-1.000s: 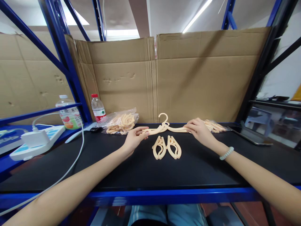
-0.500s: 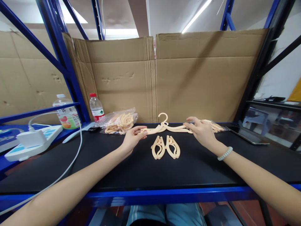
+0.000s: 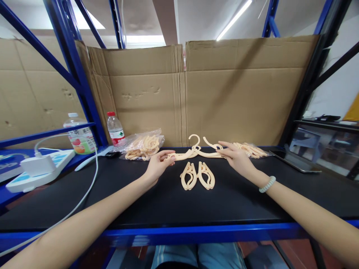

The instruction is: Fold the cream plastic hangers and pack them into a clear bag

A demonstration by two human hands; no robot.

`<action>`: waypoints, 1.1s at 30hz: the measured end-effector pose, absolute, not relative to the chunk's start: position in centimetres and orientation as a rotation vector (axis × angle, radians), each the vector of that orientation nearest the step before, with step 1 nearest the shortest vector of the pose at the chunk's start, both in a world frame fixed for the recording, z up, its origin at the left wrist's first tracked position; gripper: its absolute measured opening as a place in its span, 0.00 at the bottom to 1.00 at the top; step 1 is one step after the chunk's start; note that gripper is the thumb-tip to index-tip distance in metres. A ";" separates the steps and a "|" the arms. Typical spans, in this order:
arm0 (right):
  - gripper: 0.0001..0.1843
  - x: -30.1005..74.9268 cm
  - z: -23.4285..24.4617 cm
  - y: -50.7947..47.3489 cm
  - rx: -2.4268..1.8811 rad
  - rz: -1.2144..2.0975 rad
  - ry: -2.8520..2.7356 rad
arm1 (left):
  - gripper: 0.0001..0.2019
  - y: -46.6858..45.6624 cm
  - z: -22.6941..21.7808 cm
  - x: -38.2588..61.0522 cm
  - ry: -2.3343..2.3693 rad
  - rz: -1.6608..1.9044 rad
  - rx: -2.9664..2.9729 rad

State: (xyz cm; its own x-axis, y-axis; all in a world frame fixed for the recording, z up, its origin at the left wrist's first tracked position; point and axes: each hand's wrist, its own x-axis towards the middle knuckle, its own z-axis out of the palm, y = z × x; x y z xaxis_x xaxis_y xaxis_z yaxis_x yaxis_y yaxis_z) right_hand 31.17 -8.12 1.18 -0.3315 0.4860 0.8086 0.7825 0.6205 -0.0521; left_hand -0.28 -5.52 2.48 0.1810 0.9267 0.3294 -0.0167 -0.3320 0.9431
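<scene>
A cream plastic folding clothes hanger (image 3: 194, 150) lies spread at the back middle of the black tabletop, hook upward. My left hand (image 3: 158, 164) pinches the end of its left arm between thumb and fingers. At the other side my right hand (image 3: 237, 158) has its thumb and fingers closed around the right arm's outer part, and its fingertips hide some of it. A curved cream piece (image 3: 209, 142) rises between the hook and those fingers; how it joins on is hard to see. In front lie two folded cream teardrop-shaped pieces (image 3: 189, 177), side by side.
Clear bags of cream hanger parts sit behind each hand, one at left (image 3: 144, 145) and one at right (image 3: 252, 150). A red-capped bottle (image 3: 114, 130), a power strip (image 3: 42, 172) and a white cable are leftward. A dark tablet-like device (image 3: 294, 160) lies far right. Cardboard (image 3: 238, 93) walls the back.
My right hand has shifted slightly left, and the curved cream piece now shows beside its fingertips. More of the right bag is uncovered. My left hand stays still.
</scene>
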 end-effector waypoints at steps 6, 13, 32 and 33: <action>0.09 30.7 1.6 -8.2 -1.042 0.054 -1.831 | 0.20 -5.5 2.4 -0.4 0.879 1.306 1.534; 0.16 30.7 2.3 -8.3 -0.869 0.679 -1.512 | 0.21 -5.9 3.3 -0.3 0.721 1.284 1.299; 0.11 24.1 2.6 -12.6 -0.668 0.985 -1.758 | 0.20 -9.0 2.9 2.2 0.637 1.203 1.371; 0.11 24.1 2.6 -12.7 -0.685 0.940 -1.803 | 0.19 -9.0 2.9 2.2 0.638 1.210 1.383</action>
State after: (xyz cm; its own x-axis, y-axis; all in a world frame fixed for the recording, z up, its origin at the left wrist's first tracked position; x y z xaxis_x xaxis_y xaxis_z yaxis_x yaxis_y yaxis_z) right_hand 24.06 -12.75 2.61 -0.3866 0.7820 0.4890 0.0469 0.5462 -0.8363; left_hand 2.16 -9.02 2.86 0.3243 0.8975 0.2989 -0.2601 -0.2192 0.9404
